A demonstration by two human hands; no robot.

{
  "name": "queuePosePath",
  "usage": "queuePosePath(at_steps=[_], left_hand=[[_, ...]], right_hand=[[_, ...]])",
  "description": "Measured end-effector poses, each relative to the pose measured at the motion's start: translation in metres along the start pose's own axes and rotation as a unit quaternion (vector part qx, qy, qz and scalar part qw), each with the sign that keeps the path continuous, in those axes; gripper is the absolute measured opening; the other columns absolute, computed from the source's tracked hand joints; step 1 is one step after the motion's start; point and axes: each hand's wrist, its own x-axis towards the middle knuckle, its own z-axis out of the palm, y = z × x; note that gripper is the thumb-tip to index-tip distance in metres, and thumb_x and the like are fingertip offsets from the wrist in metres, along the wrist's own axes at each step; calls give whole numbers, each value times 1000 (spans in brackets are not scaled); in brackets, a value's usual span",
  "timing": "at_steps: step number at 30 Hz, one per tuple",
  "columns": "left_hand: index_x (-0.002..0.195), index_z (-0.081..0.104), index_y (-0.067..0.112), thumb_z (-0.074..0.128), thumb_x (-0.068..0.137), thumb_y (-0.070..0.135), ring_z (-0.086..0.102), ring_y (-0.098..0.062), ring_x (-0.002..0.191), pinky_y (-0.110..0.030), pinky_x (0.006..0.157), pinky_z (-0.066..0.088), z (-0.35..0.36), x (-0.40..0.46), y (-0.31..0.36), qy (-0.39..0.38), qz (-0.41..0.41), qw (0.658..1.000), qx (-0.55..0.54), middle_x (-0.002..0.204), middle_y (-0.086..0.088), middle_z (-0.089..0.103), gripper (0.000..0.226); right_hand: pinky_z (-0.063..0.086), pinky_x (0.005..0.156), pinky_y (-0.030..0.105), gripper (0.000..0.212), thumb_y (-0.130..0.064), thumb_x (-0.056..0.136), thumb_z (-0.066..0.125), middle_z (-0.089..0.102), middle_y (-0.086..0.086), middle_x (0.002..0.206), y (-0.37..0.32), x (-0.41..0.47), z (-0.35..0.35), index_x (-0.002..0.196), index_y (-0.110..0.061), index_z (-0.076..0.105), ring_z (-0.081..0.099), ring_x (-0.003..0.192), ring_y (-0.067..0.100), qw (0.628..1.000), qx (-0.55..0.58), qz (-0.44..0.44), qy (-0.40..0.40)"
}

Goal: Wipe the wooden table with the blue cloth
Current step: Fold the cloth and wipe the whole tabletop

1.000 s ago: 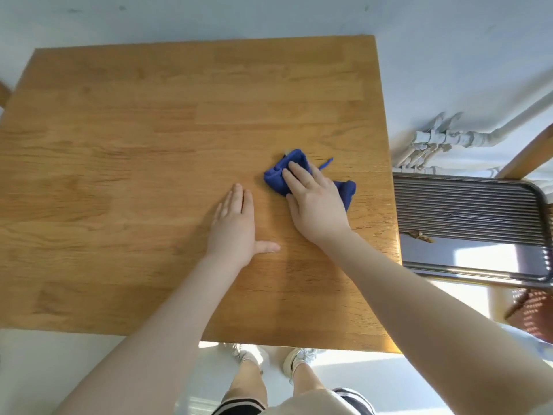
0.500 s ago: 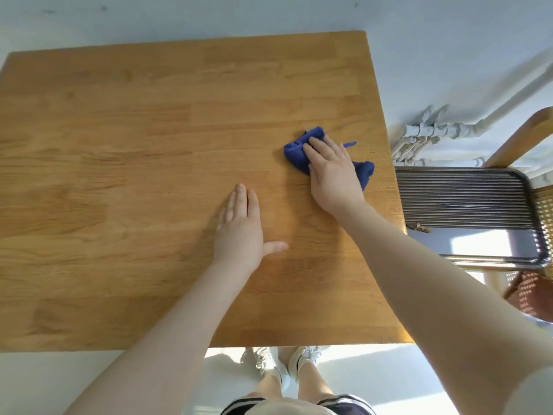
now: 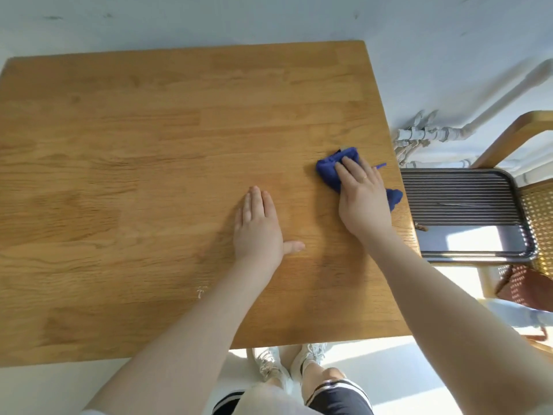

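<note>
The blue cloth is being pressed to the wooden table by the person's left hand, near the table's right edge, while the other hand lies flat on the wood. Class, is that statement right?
Not quite. The head view shows the right hand pressing the blue cloth to the wooden table near its right edge. The left hand is the one lying flat on the wood.

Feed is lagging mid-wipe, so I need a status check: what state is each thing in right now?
blue cloth: bunched, pressed flat on the table near its right edge.
right hand: fingers straight, pressing the cloth.
left hand: flat on bare wood, holding nothing.
wooden table: bare apart from cloth and hands.
metal tray: beside the table, on a chair.
</note>
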Motion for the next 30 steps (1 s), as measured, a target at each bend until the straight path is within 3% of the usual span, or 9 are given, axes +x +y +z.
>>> queuePosePath(at_steps=[5, 8, 13, 17, 22, 25, 28, 30], left_hand=[[147, -12, 6, 54, 73, 69, -12, -24, 144, -37, 116, -6, 1, -2, -2, 5, 11, 1000, 13, 155, -12, -18, 117], [147, -11, 6, 56, 73, 68, -11, -24, 144, -37, 116, -4, -1, -3, 1, 2, 7, 1000, 9, 156, -12, -17, 117], [148, -9, 7, 60, 72, 66, -9, -23, 145, -36, 116, -2, -5, -3, 5, -8, -6, 1000, 8, 156, -11, -14, 118], [148, -10, 10, 63, 72, 63, -10, -21, 145, -35, 116, -2, -3, -1, 8, -19, -30, 999, -4, 156, -8, -17, 118], [147, -15, 17, 55, 74, 67, -14, -27, 144, -44, 115, -7, -5, -6, 12, -32, -68, 996, 44, 152, -10, -30, 113], [146, -18, 20, 56, 74, 65, -17, -31, 143, -48, 114, -9, -11, -7, 25, -33, -88, 991, 95, 147, -12, -37, 113], [147, -14, 28, 65, 78, 49, -15, -29, 143, -47, 115, -5, -18, -8, 38, -44, -76, 994, 72, 150, -8, -34, 107], [147, -12, 35, 67, 80, 41, -15, -26, 143, -47, 116, -6, -18, -11, 50, -57, -24, 995, 76, 152, -2, -29, 103]], right_hand=[[28, 107, 50, 39, 0, 86, 42, 51, 22, 133, 14, 37, -3, 123, 2, 54, 37, 129, 44, 998, -2, 61, 14], [37, 102, 50, 42, 0, 79, 37, 58, 21, 124, 4, 3, -9, 114, 2, 60, 45, 121, 44, 999, 31, -3, 15], [28, 107, 46, 49, -11, 80, 33, 55, 14, 130, -2, -72, -22, 119, -4, 61, 39, 130, 37, 989, 86, -83, -84], [30, 106, 48, 45, -8, 81, 36, 56, 14, 130, 22, -56, -25, 118, -5, 61, 42, 128, 37, 977, 97, -155, -113], [34, 104, 50, 44, -3, 77, 41, 58, 17, 125, 56, 30, -21, 115, -2, 63, 46, 123, 41, 995, 59, -77, -34], [34, 104, 51, 46, -5, 78, 37, 57, 19, 127, 63, 69, -20, 116, -1, 61, 45, 123, 40, 997, 34, -65, -34], [32, 105, 48, 44, 0, 78, 39, 57, 18, 127, 62, 60, -23, 116, -1, 61, 44, 123, 41, 995, 56, -76, -33], [29, 106, 45, 44, 0, 79, 41, 56, 15, 129, 65, 28, -29, 119, -4, 61, 41, 126, 39, 991, 78, -100, -49]])
